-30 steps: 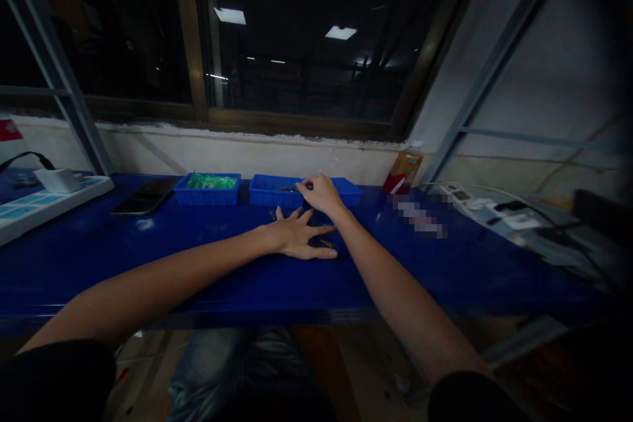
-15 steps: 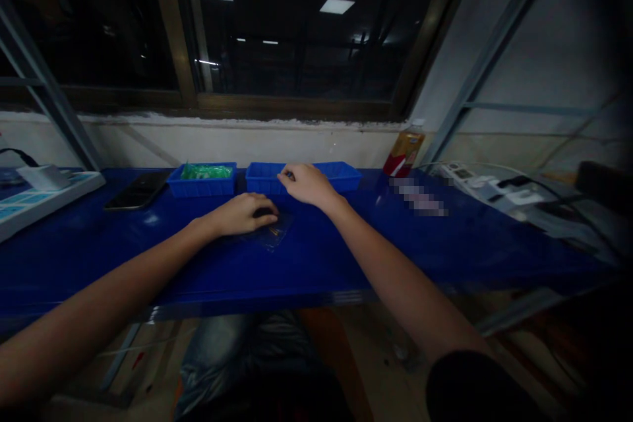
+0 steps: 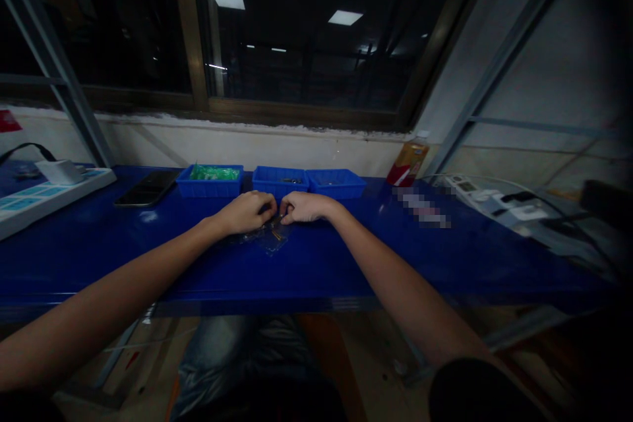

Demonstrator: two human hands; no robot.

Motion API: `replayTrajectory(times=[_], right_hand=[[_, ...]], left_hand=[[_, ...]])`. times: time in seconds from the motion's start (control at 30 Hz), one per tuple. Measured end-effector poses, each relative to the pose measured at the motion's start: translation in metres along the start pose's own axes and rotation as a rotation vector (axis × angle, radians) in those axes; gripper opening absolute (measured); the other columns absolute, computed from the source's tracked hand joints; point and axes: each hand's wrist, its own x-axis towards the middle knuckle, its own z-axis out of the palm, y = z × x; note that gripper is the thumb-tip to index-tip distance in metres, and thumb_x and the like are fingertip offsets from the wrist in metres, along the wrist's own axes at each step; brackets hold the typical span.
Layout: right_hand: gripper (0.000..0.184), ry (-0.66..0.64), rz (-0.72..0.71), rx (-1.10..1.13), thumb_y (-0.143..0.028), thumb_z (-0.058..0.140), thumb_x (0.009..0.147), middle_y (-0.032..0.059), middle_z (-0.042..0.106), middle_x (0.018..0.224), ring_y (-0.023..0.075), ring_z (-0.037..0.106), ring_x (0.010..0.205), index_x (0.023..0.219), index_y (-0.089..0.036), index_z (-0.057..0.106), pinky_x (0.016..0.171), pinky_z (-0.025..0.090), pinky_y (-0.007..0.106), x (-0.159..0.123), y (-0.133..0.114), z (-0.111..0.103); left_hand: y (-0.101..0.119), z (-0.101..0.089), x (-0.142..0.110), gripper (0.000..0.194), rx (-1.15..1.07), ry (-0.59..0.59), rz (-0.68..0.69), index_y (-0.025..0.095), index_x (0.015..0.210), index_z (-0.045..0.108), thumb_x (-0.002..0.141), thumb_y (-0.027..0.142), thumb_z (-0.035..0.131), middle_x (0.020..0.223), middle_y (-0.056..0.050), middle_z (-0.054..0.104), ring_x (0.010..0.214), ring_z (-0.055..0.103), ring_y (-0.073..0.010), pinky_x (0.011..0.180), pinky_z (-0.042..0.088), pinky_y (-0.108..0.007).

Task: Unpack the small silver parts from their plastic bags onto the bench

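A small clear plastic bag (image 3: 271, 245) with a few brass-coloured, screw-like pieces (image 3: 277, 235) in it lies on the blue table (image 3: 316, 270). My left hand (image 3: 250, 212) is at the bag's upper left, its thumb and fingers closed on the bag's edge. Beside it, my right hand (image 3: 302, 208) pinches at the bag's opening; a small metal piece shows at its fingertips, too small to name. The two hands nearly touch. Behind them, the middle blue bin (image 3: 277, 188) holds some small metal parts.
A blue bin (image 3: 210, 190) with green plastic packets stands left, another blue bin (image 3: 339, 190) right. Further left are a phone (image 3: 148, 188) and a power strip (image 3: 59, 196). A drink bottle (image 3: 408, 163) and white chargers with cables (image 3: 514, 210) occupy the right side.
My left hand, spread flat over the bag earlier, has drawn back left and closed on its edge. My right hand has come from the middle bin down to the bag.
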Motion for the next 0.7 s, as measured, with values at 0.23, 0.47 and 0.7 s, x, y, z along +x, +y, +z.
replayTrajectory(times=[0.23,0.47,0.7], right_hand=[[0.009,0.059,-0.032,0.425,-0.024,0.057,0.072,-0.0009,0.056,0.060,0.0087,0.047,0.054,0.068,-0.016,0.059,0.051,0.036,0.023,0.000,0.013,-0.008],[0.006,0.350,-0.054,0.683,-0.022,0.053,0.077,0.0010,0.057,0.065,0.0098,0.052,0.059,0.074,-0.018,0.050,0.053,0.040,0.023,0.007,0.000,-0.002],[0.009,0.371,-0.117,0.617,-0.018,0.054,0.073,-0.0010,0.054,0.060,0.0096,0.050,0.058,0.066,-0.017,0.048,0.058,0.040,0.025,0.009,-0.010,0.007]], left_hand=[[-0.001,-0.004,0.001,0.027,-0.203,0.099,-0.119,0.015,0.096,0.061,0.081,0.033,0.047,0.088,-0.007,0.068,0.081,0.062,-0.0179,0.072,0.044,-0.029],[-0.006,-0.003,0.004,0.023,-0.347,0.194,-0.264,0.014,0.080,0.062,0.078,0.032,0.048,0.072,-0.004,0.065,0.066,0.058,-0.0144,0.064,0.042,-0.026],[-0.003,-0.010,0.005,0.019,-0.590,0.376,-0.387,0.014,0.074,0.057,0.074,0.031,0.051,0.067,-0.004,0.061,0.058,0.052,-0.0120,0.054,0.039,-0.024]])
